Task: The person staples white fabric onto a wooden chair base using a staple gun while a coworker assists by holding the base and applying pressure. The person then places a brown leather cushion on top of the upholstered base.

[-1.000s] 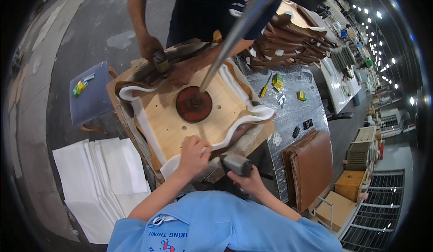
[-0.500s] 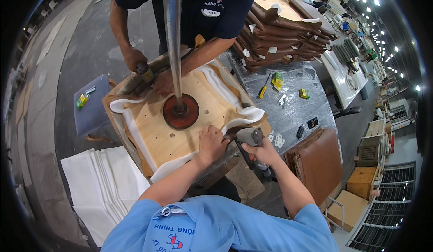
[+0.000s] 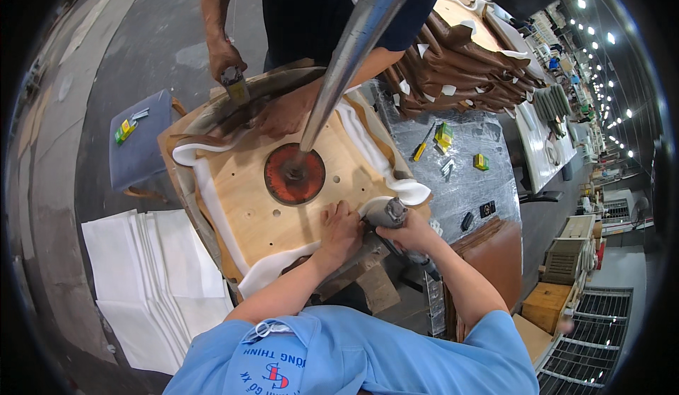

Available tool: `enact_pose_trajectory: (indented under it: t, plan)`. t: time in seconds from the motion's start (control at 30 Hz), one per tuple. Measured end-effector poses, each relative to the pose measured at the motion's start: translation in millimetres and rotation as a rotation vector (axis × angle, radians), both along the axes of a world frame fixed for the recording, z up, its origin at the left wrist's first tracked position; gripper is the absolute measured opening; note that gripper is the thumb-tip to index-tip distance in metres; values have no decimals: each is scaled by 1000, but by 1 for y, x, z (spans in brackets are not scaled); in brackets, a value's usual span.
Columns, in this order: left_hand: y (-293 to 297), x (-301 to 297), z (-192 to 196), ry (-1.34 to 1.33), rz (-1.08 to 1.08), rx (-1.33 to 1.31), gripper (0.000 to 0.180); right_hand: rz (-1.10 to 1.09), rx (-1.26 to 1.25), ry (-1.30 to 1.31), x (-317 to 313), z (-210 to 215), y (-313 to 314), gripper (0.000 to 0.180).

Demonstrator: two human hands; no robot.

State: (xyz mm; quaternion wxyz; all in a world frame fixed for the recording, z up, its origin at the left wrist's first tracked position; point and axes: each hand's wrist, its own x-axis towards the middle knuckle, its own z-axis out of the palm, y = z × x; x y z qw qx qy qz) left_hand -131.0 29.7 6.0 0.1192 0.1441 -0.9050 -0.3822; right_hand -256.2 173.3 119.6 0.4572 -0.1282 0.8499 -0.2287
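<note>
A plywood seat panel (image 3: 240, 211), edged with white padding (image 3: 269, 268) and a brown cover, lies before me under a metal pole (image 3: 353, 48) whose red round disc (image 3: 286, 183) presses on it. My left hand (image 3: 341, 234) is closed over the near edge, fingers bent onto the plywood, gripping the cover's edge; the cloth under the palm is mostly hidden. Wrapped in my right hand (image 3: 411, 232) is a grey pneumatic staple gun (image 3: 387, 215), its nose at that edge beside my left fingers. Across the panel, a co-worker's hand (image 3: 226, 59) holds another staple gun (image 3: 235, 87).
Brown covered seats (image 3: 453, 62) pile up at the far right. Staple boxes (image 3: 443, 135) and a yellow-handled screwdriver (image 3: 423, 144) lie on the wrapped table (image 3: 488, 126). Brown sheets (image 3: 495, 253) are stacked at right, white sheets (image 3: 155, 275) at left. A blue-grey stool (image 3: 138, 154) stands beyond them.
My left hand has shifted rightward along the panel's near edge, close to the staple gun in my right hand. The co-worker's staple gun has been lifted and tilted, and the pole leans differently in view.
</note>
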Motion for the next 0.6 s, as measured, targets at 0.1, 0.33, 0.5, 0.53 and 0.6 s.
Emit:
enact_pose_trajectory:
  t: [0.1,0.33,0.5,0.53,0.6]
  plan:
    - [-2,2,2,26,3,-14,15,-50,-90,46,6,3,-6,37]
    - [-12,18,7,14,-94,-98,21,-86,-97,42,14,6,1,34]
    - [-9,18,4,0,-45,-41,18,-131,-164,-27,25,7,9,36]
    - [-9,18,3,-8,-46,-12,17,-126,-186,-28,27,7,9,35]
    - [-9,17,2,-5,-44,-22,16,-138,-193,-54,28,9,5,34]
